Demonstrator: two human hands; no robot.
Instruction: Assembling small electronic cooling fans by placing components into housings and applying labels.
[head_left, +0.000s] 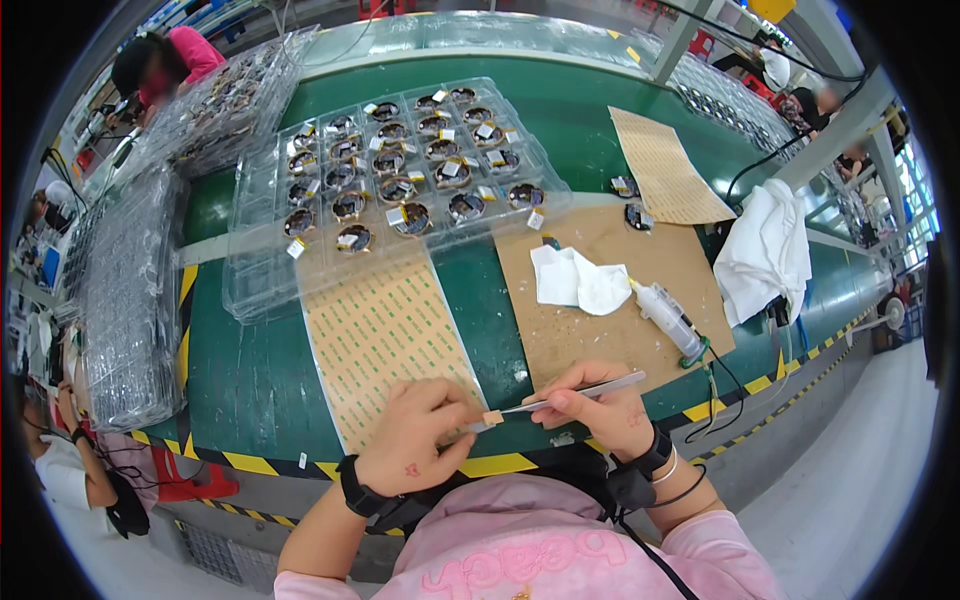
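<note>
My right hand (598, 408) grips a pair of metal tweezers (622, 384), which points to the left. A small tan piece (492, 417) is at the tweezers' tip. My left hand (420, 435) is closed close beside that piece, fingers curled; what it holds is mostly hidden, with only a pale grey edge showing. Under and beyond my left hand lies a tan sheet (390, 340) with rows of small green marks. Beyond it, a clear plastic tray (262, 262) holds several round electronic parts (410, 219) with small white tabs.
On a brown board (540, 345) lie a white cloth (580, 282) and a white glue-gun-like tool (665, 318) with a cable. Two round parts (638, 217) sit near another tan sheet (672, 165). White fabric (765, 255) hangs at right. Stacked clear trays (130, 300) stand left. Other people work around.
</note>
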